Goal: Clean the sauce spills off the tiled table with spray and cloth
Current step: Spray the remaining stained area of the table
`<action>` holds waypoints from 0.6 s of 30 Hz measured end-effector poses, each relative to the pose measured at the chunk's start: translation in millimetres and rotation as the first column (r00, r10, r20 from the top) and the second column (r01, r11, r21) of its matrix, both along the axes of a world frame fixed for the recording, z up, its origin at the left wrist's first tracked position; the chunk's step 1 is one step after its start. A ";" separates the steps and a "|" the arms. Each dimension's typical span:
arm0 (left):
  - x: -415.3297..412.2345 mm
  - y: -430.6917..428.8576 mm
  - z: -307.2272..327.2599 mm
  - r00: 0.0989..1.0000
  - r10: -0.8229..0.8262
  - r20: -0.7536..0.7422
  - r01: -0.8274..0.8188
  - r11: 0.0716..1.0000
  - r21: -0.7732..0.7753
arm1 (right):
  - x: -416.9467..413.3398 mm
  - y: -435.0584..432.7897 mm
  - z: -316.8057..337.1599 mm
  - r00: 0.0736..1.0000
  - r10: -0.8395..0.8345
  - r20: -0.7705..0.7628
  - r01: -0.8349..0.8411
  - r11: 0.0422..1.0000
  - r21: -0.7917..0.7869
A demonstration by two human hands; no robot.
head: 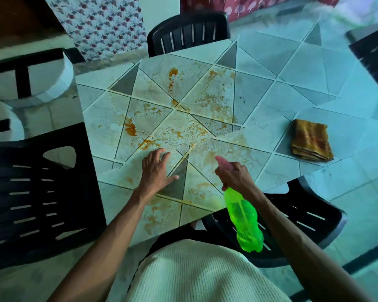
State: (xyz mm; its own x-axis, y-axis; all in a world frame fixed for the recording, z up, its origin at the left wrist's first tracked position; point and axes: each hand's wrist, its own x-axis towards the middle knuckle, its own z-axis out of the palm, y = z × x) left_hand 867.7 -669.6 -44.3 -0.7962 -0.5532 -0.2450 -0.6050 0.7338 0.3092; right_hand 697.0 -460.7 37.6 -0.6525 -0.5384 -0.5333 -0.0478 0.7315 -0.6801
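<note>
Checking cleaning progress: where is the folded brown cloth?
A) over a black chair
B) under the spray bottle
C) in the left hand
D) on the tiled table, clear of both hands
D: the folded brown cloth lies on the tiled table, apart from the right hand gripping the green spray bottle.

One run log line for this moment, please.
right hand grips spray bottle | left hand on table | cloth aside | sauce present

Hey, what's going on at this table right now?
A person is cleaning a tiled table smeared with orange sauce spills. The right hand grips a green spray bottle, nozzle aimed at the tiles, while the left hand rests flat on the tabletop. A folded cloth lies on the table's right side, away from both hands.
</note>
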 end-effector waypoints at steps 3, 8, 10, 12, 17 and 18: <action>-2.3 -9.9 3.4 1.000 0.004 -0.024 -0.004 1.000 -0.006 | 4.6 -15.9 0.0 0.997 0.032 -0.073 -0.031 0.999 0.017; -3.1 -37.0 9.3 0.999 0.026 -0.028 -0.026 1.000 -0.014 | -10.1 -46.9 7.7 0.993 -0.098 0.062 0.096 0.995 0.038; -3.9 -47.0 11.5 0.999 0.040 -0.015 -0.040 0.999 -0.008 | -15.8 -58.2 11.9 0.980 -0.143 0.138 0.142 0.990 0.016; -2.8 -54.7 14.4 0.999 0.053 -0.012 -0.053 0.999 -0.006 | -13.3 -73.6 17.5 0.975 -0.124 0.184 0.134 0.990 -0.043; 14.7 -67.9 22.0 0.991 0.137 -0.001 -0.137 0.991 -0.004 | 5.4 -126.9 35.5 0.989 -0.043 0.142 0.060 0.991 -0.123; 20.4 -70.3 22.3 0.987 0.158 0.009 -0.158 0.987 -0.005 | 8.3 -137.0 37.7 0.991 -0.048 0.127 0.064 0.990 -0.123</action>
State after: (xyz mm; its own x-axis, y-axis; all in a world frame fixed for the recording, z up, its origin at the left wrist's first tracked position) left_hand 888.1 -739.9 -22.0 -0.6964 -0.6728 -0.2496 -0.7162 0.6301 0.3000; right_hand 705.2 -597.8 75.4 -0.6171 -0.5713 -0.5411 0.0808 0.6380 -0.7658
